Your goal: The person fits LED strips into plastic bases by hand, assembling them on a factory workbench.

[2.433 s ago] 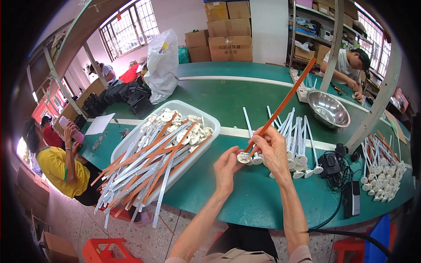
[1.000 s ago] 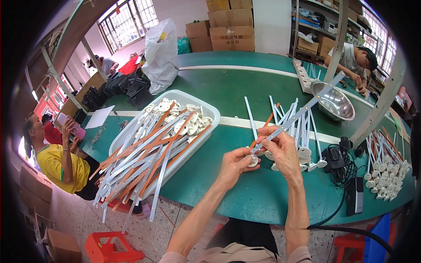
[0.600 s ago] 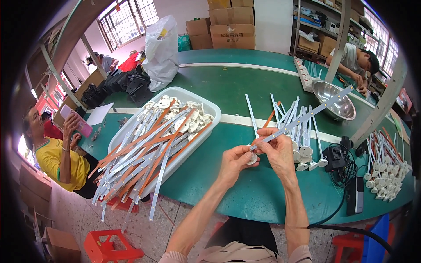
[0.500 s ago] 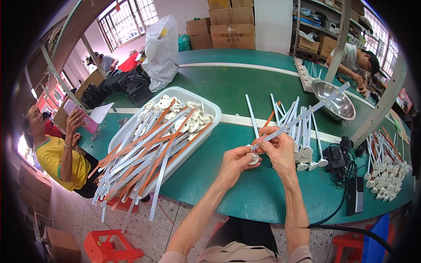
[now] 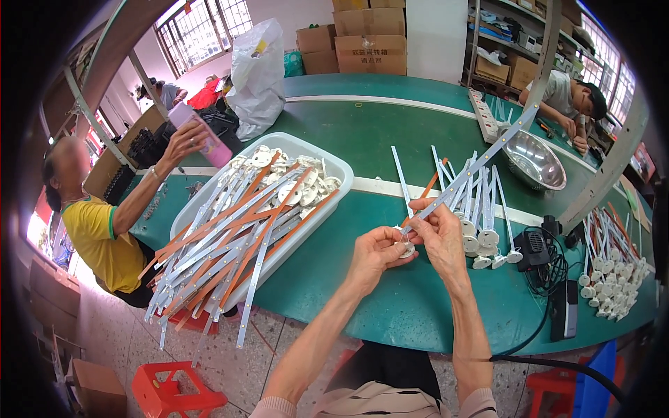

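Note:
My left hand [image 5: 374, 252] and my right hand [image 5: 437, 228] meet over the green table [image 5: 390, 306], both gripping one long white strip [image 5: 481, 164] that slants up to the right. My left fingers pinch the round white cap [image 5: 404, 249] at its lower end. Just right of my hands lies a fan of white strips with round caps [image 5: 481, 209], with an orange strip among them. To my left stands a white tray [image 5: 334, 167] heaped with white and orange strips [image 5: 237, 237] that overhang its near end.
A steel bowl [image 5: 533, 160] sits at the back right. A black device with cable [image 5: 533, 247], a black bar [image 5: 563, 310] and a pile of capped strips [image 5: 613, 272] lie right. A person in yellow [image 5: 97, 223] holds a pink bottle [image 5: 198, 136]. A second person [image 5: 568, 97] works far right.
I swapped an orange strip for a white one and now hold it steady at its cap end. The person on the left raised a pink bottle over the table.

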The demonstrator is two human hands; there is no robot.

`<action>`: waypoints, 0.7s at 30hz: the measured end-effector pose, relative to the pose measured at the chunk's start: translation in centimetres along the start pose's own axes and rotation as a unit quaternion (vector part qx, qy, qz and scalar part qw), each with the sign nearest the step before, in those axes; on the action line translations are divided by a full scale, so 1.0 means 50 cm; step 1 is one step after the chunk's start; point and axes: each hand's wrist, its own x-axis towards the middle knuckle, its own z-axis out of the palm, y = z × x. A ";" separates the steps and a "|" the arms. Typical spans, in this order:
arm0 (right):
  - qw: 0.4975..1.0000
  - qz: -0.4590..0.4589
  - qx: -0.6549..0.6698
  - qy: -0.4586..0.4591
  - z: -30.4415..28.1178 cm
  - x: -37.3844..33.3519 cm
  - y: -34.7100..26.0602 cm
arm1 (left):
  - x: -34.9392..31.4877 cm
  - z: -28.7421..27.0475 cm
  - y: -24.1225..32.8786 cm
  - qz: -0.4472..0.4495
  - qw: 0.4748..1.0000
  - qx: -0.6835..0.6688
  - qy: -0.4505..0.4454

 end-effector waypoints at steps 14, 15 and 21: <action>0.998 -0.003 -0.045 -0.050 -0.005 0.001 -0.001 | -0.002 -0.001 0.008 -0.049 0.998 0.041 0.005; 0.998 -0.003 -0.045 -0.050 -0.004 0.001 -0.001 | -0.002 -0.001 0.010 -0.049 0.998 0.041 0.005; 0.999 0.003 -0.028 -0.038 -0.001 0.000 0.001 | -0.003 -0.001 0.006 -0.041 0.999 0.017 0.015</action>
